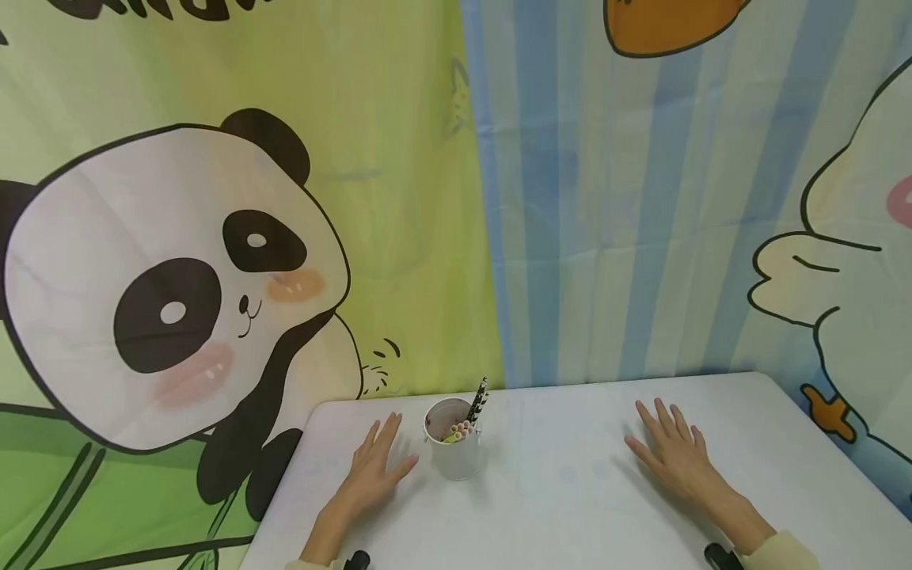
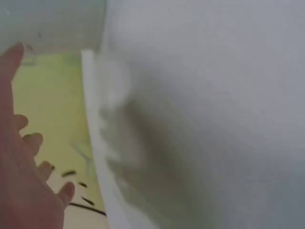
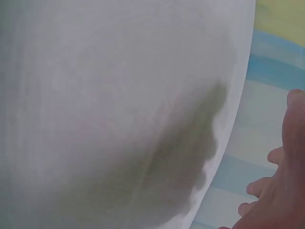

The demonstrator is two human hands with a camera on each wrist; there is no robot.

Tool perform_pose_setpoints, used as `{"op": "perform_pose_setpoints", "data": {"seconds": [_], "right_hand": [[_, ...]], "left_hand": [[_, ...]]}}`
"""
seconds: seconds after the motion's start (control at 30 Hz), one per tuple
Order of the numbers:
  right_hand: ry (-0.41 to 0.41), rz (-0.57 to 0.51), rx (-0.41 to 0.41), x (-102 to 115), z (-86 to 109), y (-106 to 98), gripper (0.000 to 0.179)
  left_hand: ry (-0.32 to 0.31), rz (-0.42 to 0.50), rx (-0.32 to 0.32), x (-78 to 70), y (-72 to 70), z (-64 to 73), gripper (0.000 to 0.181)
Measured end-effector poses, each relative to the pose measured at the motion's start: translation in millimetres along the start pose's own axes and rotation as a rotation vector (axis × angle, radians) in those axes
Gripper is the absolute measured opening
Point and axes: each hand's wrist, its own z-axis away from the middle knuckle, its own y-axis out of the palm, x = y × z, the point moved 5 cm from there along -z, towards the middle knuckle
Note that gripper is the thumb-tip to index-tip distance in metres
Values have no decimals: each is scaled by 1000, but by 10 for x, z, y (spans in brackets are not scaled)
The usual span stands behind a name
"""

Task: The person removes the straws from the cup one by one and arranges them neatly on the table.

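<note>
A small whitish bucket (image 1: 454,463) stands upright on the white table, left of its middle. Inside it are several pale, pencil-like sticks (image 1: 459,431), and a black-and-white patterned stick (image 1: 478,401) leans out over the rim. Just left of the bucket is my left hand (image 1: 372,473), fingers spread and holding nothing; the thumb points toward the bucket, apart from it in the head view. In the left wrist view the bucket's wall (image 2: 52,24) shows beyond the thumb. My right hand (image 1: 675,455) hovers over the table's right part, fingers spread, with nothing in it.
The white table (image 1: 556,507) has rounded far corners. Behind it hang cloth backdrops, one green with a panda (image 1: 178,293), one with blue stripes (image 1: 606,198). Dark wrist-worn devices (image 1: 723,556) show at the bottom. Both hands cast shadows on the tabletop.
</note>
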Motion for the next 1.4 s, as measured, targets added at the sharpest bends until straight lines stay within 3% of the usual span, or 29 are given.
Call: {"op": "perform_pose_setpoints", "data": {"seconds": [0.17, 0.37, 0.73, 1.07, 1.4], "right_hand": [[-7, -19, -5, 53, 2, 18, 76], [-33, -44, -21, 208, -24, 85, 74], [-63, -113, -28, 541, -3, 230, 69], [-99, -132, -23, 765, -19, 304, 70], [-234, -200, -164, 994, -20, 335, 58]], "left_hand": [[81, 134, 39, -359, -50, -117, 96], [97, 147, 112, -586, -20, -310, 105], [149, 207, 182, -640, 29, -416, 104], [87, 328, 207, -634, 98, -474, 100], [56, 423, 214, -634, 146, -480, 96]]}}
